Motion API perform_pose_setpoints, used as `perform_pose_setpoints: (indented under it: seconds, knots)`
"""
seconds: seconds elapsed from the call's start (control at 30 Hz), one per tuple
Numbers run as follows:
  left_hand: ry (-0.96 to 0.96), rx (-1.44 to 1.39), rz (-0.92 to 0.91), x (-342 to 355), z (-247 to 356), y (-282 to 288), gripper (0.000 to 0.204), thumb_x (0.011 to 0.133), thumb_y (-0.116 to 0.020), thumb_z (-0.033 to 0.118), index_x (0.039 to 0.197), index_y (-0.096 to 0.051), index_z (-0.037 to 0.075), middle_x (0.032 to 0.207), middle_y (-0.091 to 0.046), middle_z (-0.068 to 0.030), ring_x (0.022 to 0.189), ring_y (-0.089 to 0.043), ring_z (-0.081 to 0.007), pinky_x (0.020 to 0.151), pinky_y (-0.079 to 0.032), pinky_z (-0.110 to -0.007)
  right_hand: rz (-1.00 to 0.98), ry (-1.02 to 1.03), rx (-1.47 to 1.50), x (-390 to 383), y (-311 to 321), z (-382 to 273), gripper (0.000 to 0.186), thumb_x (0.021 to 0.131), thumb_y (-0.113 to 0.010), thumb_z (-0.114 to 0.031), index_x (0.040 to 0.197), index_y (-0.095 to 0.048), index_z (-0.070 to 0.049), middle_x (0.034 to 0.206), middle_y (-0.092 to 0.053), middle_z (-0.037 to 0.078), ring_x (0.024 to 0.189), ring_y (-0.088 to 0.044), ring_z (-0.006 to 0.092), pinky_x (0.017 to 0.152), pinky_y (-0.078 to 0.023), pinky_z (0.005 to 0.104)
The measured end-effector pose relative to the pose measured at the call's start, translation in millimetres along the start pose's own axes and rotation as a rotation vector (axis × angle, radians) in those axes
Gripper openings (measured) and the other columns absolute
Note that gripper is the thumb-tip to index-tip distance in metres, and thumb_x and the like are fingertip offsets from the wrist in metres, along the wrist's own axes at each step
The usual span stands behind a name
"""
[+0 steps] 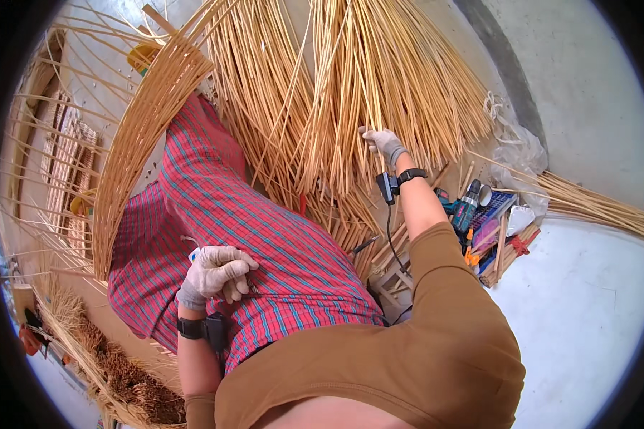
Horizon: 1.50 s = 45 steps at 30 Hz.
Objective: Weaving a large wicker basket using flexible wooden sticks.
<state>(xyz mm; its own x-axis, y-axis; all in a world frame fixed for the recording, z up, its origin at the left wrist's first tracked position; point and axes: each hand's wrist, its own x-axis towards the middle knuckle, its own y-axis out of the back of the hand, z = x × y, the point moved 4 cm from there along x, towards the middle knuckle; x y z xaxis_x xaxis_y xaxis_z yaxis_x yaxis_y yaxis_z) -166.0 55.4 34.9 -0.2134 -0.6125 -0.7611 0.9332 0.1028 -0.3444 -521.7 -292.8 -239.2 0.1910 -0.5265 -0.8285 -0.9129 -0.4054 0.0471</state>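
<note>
My right hand (385, 143), in a pale knit glove, reaches into a large spread bundle of thin tan wicker rods (408, 86). Its fingers are closed at the rods' lower part, seemingly round a rod. My left hand (218, 273), gloved too, lies over my lap on the red checked cloth (265, 214). The fingers curl inward, and whatever they may hold is hidden. Beyond the left hand, a curved woven wicker piece (139, 121) leans against the cloth, with long loose rods fanning out from its outer side.
On the right lie a cordless drill (467, 206), a blue basket (495, 205) and wood offcuts. A clear plastic bag (520, 150) touches another rod bundle (594, 200). Short cut sticks lie below the large bundle. Dry brown fibre bundles (114, 357) lie at lower left.
</note>
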Motion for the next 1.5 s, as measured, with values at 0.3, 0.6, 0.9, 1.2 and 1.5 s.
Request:
perform_pose_setpoints:
  seconds: [0.3,0.6,0.9,1.2,1.5]
  knots:
    - [-0.006,0.02,-0.006,1,0,1,0.019,0.102,-0.063,0.013,0.106,-0.074,-0.003,0.067,-0.071,-0.0064,0.049,-0.065,-0.0115,0.042,-0.051,-0.023,0.433,0.189,-0.451,-2,-20,9,0.034,0.089,-0.074,-0.011,0.12,-0.064,-0.002,0.097,-0.075,0.014,0.068,-0.073,0.0242,0.056,-0.056,0.0372]
    - [0.005,0.02,-0.01,4,-1,1,0.019,0.102,-0.064,0.015,0.106,-0.074,-0.001,0.068,-0.072,-0.0061,0.05,-0.065,-0.0113,0.042,-0.051,-0.023,0.462,-0.032,-0.717,-7,-62,12,0.055,0.091,-0.072,-0.041,0.134,-0.063,-0.009,0.13,-0.068,0.021,0.118,-0.067,0.0367,0.098,-0.055,0.0458]
    - [-0.403,-0.085,-0.278,-8,55,-62,0.04,0.104,-0.063,0.028,0.131,-0.061,-0.001,0.095,-0.073,-0.0133,0.081,-0.071,-0.0178,0.076,-0.059,-0.034,0.169,0.536,-1.169,-117,-118,-33,0.041,0.094,-0.059,-0.041,0.119,-0.059,-0.008,0.089,-0.072,0.014,0.082,-0.07,0.0317,0.075,-0.054,0.0488]
    - [0.145,-0.063,-0.116,55,71,-96,0.025,0.108,-0.057,0.026,0.114,-0.057,0.002,0.067,-0.051,0.0032,0.038,-0.037,-0.0051,0.033,-0.029,-0.023,-0.382,0.469,-0.379,-212,-146,-51,0.06,0.098,-0.06,-0.062,0.107,-0.069,-0.003,0.088,-0.072,0.015,0.079,-0.07,0.0285,0.072,-0.057,0.0416]
    - [0.001,-0.099,0.007,44,66,-52,0.025,0.105,-0.063,0.027,0.11,-0.061,0.003,0.066,-0.055,0.0023,0.042,-0.044,-0.0057,0.037,-0.039,-0.022,0.557,0.108,-0.744,-9,1,-11,0.049,0.089,-0.076,-0.033,0.13,-0.065,-0.008,0.125,-0.071,0.019,0.119,-0.066,0.0365,0.101,-0.052,0.0441]
